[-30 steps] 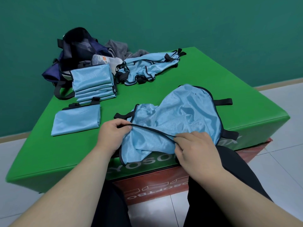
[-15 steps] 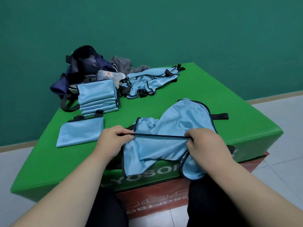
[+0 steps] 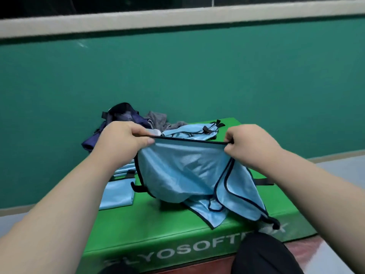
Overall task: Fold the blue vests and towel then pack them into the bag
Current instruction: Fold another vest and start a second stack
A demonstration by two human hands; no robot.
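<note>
Vest raised for folding: my left hand (image 3: 123, 138) and right hand (image 3: 249, 142) each pinch its dark-bound hem.

Taut edge squares the blue vest (image 3: 187, 173) above the green mat (image 3: 177, 228); bag (image 3: 118, 117) waits behind.

A vest (image 3: 187, 171) held over the box (image 3: 173, 234), other things behind.
The left hand (image 3: 122, 141) and the right hand (image 3: 249, 143) hold the top edge of the vest; its lower part lies on the box. A folded vest (image 3: 118, 194) lies to its left. Behind are the bag (image 3: 120, 113), a towel (image 3: 158, 118) and another vest (image 3: 192, 131), before the wall (image 3: 197, 76).
</note>
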